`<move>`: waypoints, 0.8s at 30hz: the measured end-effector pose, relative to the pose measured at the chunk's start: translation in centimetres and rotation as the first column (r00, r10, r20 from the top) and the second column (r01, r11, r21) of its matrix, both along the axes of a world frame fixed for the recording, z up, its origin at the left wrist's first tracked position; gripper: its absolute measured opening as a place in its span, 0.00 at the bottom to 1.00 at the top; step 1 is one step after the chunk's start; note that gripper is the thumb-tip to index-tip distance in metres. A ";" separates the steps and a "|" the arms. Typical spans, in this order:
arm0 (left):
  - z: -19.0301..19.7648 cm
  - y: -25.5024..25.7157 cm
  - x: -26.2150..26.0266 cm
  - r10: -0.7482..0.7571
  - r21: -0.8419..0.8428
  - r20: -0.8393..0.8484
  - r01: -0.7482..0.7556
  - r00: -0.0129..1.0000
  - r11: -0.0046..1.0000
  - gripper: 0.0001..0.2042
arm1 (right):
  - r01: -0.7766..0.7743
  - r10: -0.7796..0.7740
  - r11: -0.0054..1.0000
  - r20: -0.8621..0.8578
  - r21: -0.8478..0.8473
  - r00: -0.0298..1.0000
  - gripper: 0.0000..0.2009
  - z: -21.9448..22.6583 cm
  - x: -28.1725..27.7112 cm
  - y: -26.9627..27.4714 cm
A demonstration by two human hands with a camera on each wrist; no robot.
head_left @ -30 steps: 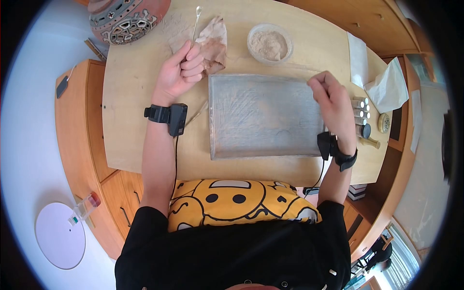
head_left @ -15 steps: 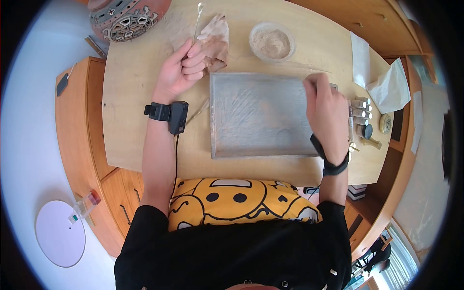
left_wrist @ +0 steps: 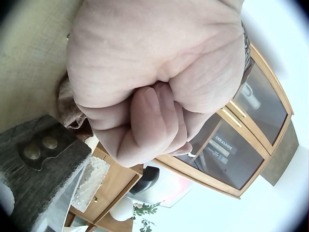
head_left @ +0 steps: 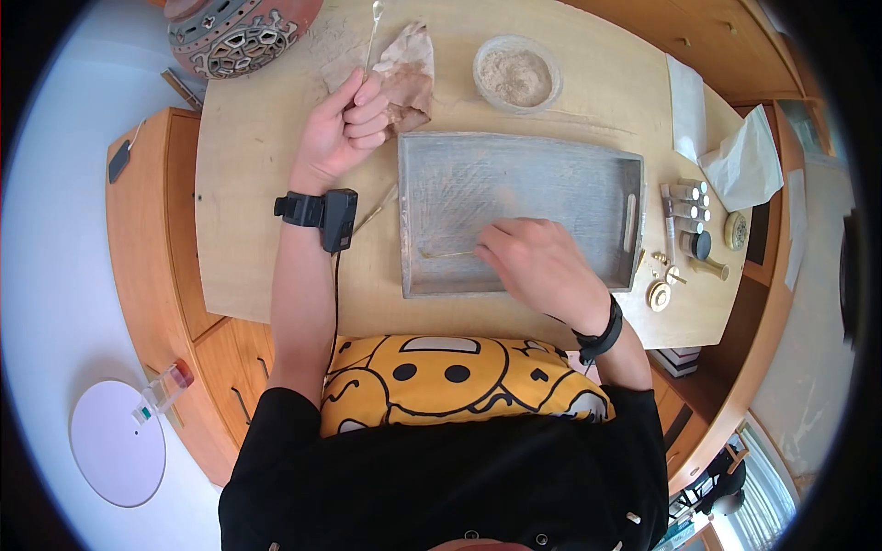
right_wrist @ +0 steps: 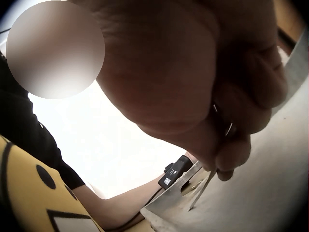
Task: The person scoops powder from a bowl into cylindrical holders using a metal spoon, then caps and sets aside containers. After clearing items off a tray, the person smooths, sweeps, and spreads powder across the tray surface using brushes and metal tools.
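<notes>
My left hand (head_left: 340,133) is raised left of the grey wooden tray (head_left: 401,207), its fingers curled round a slim metal spoon (head_left: 372,41) whose small bowl points up and away. In the left wrist view the curled fingers (left_wrist: 154,116) hide the handle. Over the near part of the tray, my right hand (head_left: 533,262) pinches a thin stick (head_left: 450,254) that points left, low over the tray floor. The right wrist view shows this stick (right_wrist: 203,191) coming out between thumb and fingers, its tip close to the tray's surface.
Behind the tray stand a bowl (head_left: 478,87) of pale powder and a stained cloth (head_left: 411,78). A patterned pot (head_left: 243,41) is at far left. On the right are several small bottles (head_left: 689,209), brass pieces (head_left: 659,296) and white paper (head_left: 746,165). Another thin tool (head_left: 375,219) lies left of the tray.
My right hand has moved from the tray's right end to its near middle, and the thin stick in it now shows. My left hand has stayed almost still with the spoon.
</notes>
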State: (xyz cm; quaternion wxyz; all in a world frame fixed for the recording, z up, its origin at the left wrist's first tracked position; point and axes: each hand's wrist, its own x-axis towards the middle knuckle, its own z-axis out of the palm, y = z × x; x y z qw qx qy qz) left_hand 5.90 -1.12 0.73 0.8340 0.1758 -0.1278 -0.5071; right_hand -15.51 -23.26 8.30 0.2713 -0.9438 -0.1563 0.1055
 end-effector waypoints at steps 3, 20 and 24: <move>0.0 0.0 0.0 -0.001 -0.004 -0.005 0.001 1.000 1.000 0.17 | -0.001 0.002 1.000 0.152 -0.003 0.988 0.05 -0.2 0.7 0.1; 0.0 0.0 0.1 -0.012 -0.001 0.004 0.012 1.000 1.000 0.17 | -0.139 0.184 0.979 0.347 -0.151 0.920 0.03 -0.2 5.6 0.8; 0.0 0.0 0.1 -0.013 0.001 0.014 0.013 1.000 1.000 0.17 | -0.155 0.227 0.962 0.340 -0.224 0.913 0.03 1.0 4.1 2.0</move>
